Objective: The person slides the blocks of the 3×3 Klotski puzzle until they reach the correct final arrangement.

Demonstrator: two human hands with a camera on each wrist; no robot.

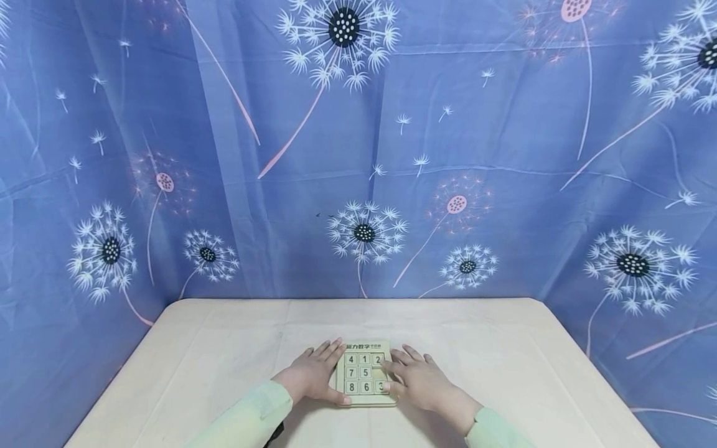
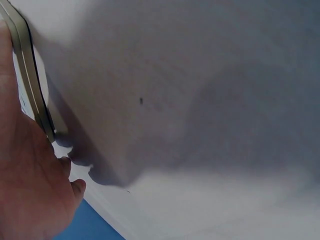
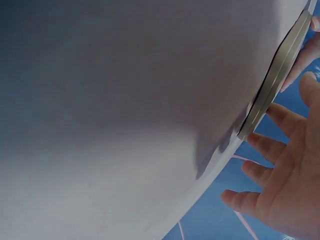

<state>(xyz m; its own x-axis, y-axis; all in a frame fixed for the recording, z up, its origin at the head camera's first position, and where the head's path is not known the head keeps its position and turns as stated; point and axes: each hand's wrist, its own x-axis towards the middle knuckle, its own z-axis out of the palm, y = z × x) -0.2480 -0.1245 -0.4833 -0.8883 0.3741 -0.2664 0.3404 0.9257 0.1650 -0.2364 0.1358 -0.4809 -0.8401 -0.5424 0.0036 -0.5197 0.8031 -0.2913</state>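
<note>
A pale yellow-green number sliding puzzle (image 1: 365,401) lies flat on the table, with square tiles marked 4, 1, 2, 7, 5, 8, 6 and 3. The gap is at the right of the middle row. My left hand (image 1: 315,373) rests along the puzzle's left edge, fingers extended toward its top corner and thumb at the lower left corner. The right hand (image 1: 420,378) reaches over the right edge, fingers spread, index fingertip near the 2 tile (image 1: 378,359) and thumb at the 3 tile (image 1: 380,387), partly covering it. Both wrist views show the puzzle's thick side edge (image 3: 275,75).
The table (image 1: 235,336) has a cream cover and rounded back corners. Blue cloth (image 1: 291,249) printed with dandelions hangs behind it and on both sides. Light green sleeves (image 1: 246,414) cover the forearms, and something dark shows under the left one.
</note>
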